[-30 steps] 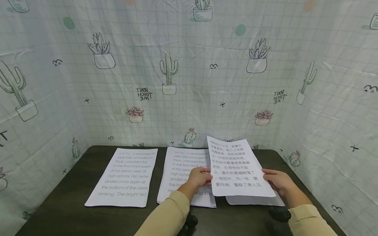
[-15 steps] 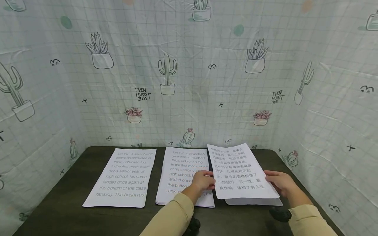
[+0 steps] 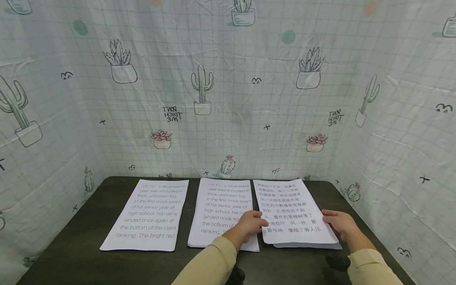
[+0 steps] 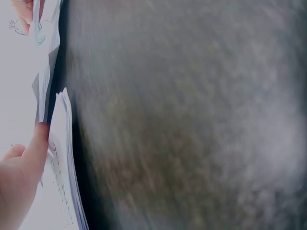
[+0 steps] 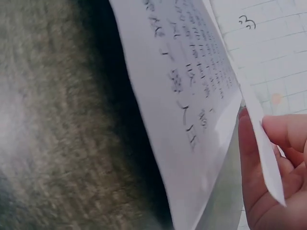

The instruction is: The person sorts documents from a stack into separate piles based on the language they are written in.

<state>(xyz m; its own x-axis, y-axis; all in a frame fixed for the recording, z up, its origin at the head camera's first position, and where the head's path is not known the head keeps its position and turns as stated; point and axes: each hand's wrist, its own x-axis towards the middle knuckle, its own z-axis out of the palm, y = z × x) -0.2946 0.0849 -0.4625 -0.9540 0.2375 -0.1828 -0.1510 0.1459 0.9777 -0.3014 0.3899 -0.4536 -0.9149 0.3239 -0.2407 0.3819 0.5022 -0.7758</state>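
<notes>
A white sheet of paper printed with Chinese characters (image 3: 285,213) is held low over another sheet (image 3: 308,245), whose front edge peeks out beneath it. At its left edge my left hand (image 3: 250,223) pinches the sheet; this hand lies over the right side of the middle stack of English-printed paper (image 3: 221,206). The left wrist view shows the fingers (image 4: 36,148) at the paper's edge, beside the stack. My right hand (image 3: 340,223) grips the right edge, and in the right wrist view the paper passes between the thumb and fingers (image 5: 283,132).
On the left of the dark table (image 3: 89,221) lies an English-printed sheet (image 3: 149,213). A light curtain with cactus drawings (image 3: 228,99) stands round the back and both sides. Dark wrist-worn devices (image 3: 337,261) sit below the hands.
Both hands have lowered the Chinese-printed sheet and shifted it slightly right. Its far edge has dropped from against the curtain to the table, and it covers more of the sheet underneath.
</notes>
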